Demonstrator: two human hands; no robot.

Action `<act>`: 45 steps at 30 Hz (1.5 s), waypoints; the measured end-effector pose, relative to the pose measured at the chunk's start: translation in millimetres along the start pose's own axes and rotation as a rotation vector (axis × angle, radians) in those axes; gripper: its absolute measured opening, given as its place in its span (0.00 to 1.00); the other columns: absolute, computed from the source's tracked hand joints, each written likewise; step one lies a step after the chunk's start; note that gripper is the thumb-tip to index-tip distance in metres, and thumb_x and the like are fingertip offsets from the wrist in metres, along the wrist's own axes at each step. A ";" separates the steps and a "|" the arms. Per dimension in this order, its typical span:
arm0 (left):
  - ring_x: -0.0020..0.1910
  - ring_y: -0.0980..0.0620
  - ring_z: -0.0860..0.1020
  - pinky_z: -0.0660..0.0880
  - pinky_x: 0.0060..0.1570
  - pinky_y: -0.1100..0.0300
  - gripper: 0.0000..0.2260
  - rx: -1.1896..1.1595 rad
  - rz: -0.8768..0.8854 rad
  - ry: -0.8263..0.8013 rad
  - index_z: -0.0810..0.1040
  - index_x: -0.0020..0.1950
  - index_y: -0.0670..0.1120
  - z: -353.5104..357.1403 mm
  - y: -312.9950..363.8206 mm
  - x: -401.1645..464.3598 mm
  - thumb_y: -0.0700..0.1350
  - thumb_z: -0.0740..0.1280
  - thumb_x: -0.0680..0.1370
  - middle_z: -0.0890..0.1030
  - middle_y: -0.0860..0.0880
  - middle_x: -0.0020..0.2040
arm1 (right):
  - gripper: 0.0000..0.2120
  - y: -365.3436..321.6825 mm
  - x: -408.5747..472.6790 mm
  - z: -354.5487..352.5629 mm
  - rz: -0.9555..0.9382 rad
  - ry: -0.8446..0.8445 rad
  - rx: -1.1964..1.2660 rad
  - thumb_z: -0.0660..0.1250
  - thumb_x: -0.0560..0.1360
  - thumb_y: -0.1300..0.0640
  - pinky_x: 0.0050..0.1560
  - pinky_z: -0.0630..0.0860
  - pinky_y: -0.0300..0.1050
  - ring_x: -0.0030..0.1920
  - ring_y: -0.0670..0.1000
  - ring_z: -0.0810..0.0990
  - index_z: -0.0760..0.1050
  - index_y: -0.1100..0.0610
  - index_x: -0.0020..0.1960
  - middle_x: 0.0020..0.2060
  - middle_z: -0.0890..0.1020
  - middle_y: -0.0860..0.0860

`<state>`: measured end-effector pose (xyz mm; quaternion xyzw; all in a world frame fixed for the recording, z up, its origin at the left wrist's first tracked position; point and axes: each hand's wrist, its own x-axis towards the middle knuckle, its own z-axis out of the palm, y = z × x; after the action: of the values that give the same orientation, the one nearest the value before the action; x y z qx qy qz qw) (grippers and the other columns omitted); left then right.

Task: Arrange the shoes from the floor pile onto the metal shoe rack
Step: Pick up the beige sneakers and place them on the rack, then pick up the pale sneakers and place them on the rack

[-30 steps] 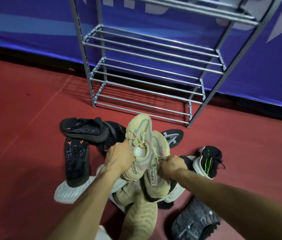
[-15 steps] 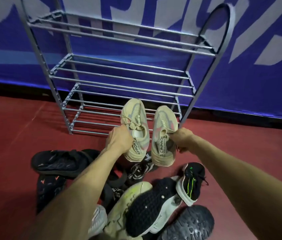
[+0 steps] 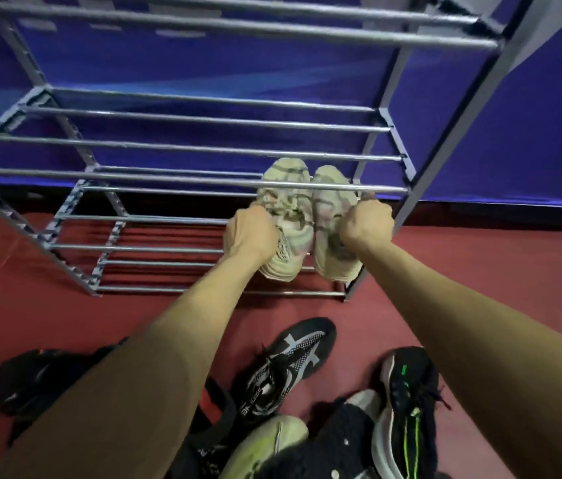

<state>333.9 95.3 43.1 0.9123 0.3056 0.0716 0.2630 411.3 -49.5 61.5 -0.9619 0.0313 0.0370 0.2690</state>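
Note:
A grey metal shoe rack (image 3: 183,146) with several barred shelves stands against the blue wall. My left hand (image 3: 250,233) grips the left beige sneaker (image 3: 288,202) by its collar. My right hand (image 3: 366,226) grips the right beige sneaker (image 3: 329,209) the same way. Both sneakers are side by side, toes pointing to the wall, at the right end of the lowest shelf, under the middle shelf's bars. Whether their soles rest on the bars I cannot tell. The floor pile lies under my forearms.
In the pile are a black and white sneaker (image 3: 283,368), a black sneaker with green laces (image 3: 407,402), a pale yellow-green shoe (image 3: 265,447) and dark shoes at the left (image 3: 31,382). Red floor (image 3: 13,305) surrounds the rack. The rack's right post (image 3: 445,160) stands just beside my right hand.
Both hands carried the beige pair forward from above the pile into the rack's lowest shelf at its right end. My head came closer to the rack.

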 end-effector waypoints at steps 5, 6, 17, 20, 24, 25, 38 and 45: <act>0.55 0.34 0.77 0.72 0.45 0.53 0.09 0.026 -0.031 -0.011 0.76 0.52 0.43 18.2 -6.6 19.6 0.42 0.63 0.74 0.80 0.36 0.54 | 0.20 12.5 -25.3 38.3 -0.325 0.055 -0.244 0.57 0.76 0.52 0.60 0.68 0.55 0.58 0.66 0.72 0.72 0.65 0.60 0.56 0.76 0.67; 0.55 0.34 0.78 0.72 0.45 0.53 0.09 0.016 -0.039 0.003 0.76 0.52 0.42 19.7 -6.7 19.7 0.42 0.63 0.74 0.80 0.36 0.54 | 0.22 15.4 -31.3 42.4 -0.385 0.050 -0.260 0.57 0.76 0.50 0.61 0.67 0.56 0.58 0.66 0.72 0.71 0.65 0.61 0.57 0.76 0.68; 0.52 0.32 0.76 0.69 0.45 0.50 0.11 -0.189 -0.057 0.005 0.72 0.53 0.38 -4.4 -16.3 -68.6 0.45 0.57 0.79 0.80 0.34 0.52 | 0.16 35.7 -64.1 -14.1 -0.665 -0.012 -0.243 0.59 0.77 0.54 0.56 0.73 0.56 0.54 0.67 0.74 0.70 0.64 0.60 0.62 0.70 0.68; 0.49 0.34 0.76 0.72 0.47 0.50 0.10 -0.204 -0.006 -0.072 0.73 0.48 0.39 -5.8 -23.8 -116.1 0.44 0.57 0.79 0.81 0.35 0.48 | 0.13 46.2 -86.1 -35.4 -0.719 0.017 -0.322 0.59 0.76 0.56 0.50 0.73 0.58 0.49 0.67 0.74 0.72 0.65 0.53 0.55 0.73 0.67; 0.47 0.37 0.76 0.72 0.48 0.53 0.10 -0.252 -0.021 -0.148 0.74 0.46 0.38 3.7 -34.5 -173.9 0.43 0.57 0.78 0.81 0.37 0.46 | 0.12 71.6 -117.6 -46.8 -0.684 -0.069 -0.381 0.60 0.73 0.59 0.52 0.73 0.56 0.51 0.65 0.73 0.72 0.65 0.53 0.52 0.74 0.64; 0.47 0.37 0.76 0.72 0.48 0.53 0.10 -0.251 -0.025 -0.171 0.74 0.47 0.38 8.1 -37.5 -190.0 0.42 0.56 0.78 0.81 0.37 0.46 | 0.12 81.1 -128.4 -46.6 -0.677 -0.103 -0.402 0.59 0.73 0.59 0.52 0.74 0.56 0.51 0.65 0.74 0.72 0.65 0.52 0.51 0.74 0.64; 0.55 0.37 0.76 0.74 0.54 0.49 0.13 -0.020 0.127 -0.465 0.73 0.53 0.40 79.1 -77.1 -304.2 0.49 0.63 0.75 0.79 0.38 0.54 | 0.16 205.5 -236.1 -4.9 -0.656 -0.502 -0.597 0.60 0.73 0.58 0.52 0.72 0.51 0.54 0.63 0.76 0.71 0.64 0.59 0.54 0.76 0.63; 0.62 0.42 0.67 0.69 0.56 0.52 0.28 0.509 0.380 -0.530 0.67 0.63 0.45 91.3 -72.0 -328.0 0.46 0.74 0.67 0.68 0.42 0.62 | 0.16 219.9 -245.0 -3.2 -0.640 -0.540 -0.642 0.61 0.75 0.57 0.56 0.71 0.52 0.57 0.61 0.74 0.71 0.64 0.59 0.56 0.74 0.62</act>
<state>59.6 -91.2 -62.5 0.9753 0.0616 -0.1963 0.0804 150.1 -228.9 -27.5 -0.9136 -0.3472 0.2071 -0.0430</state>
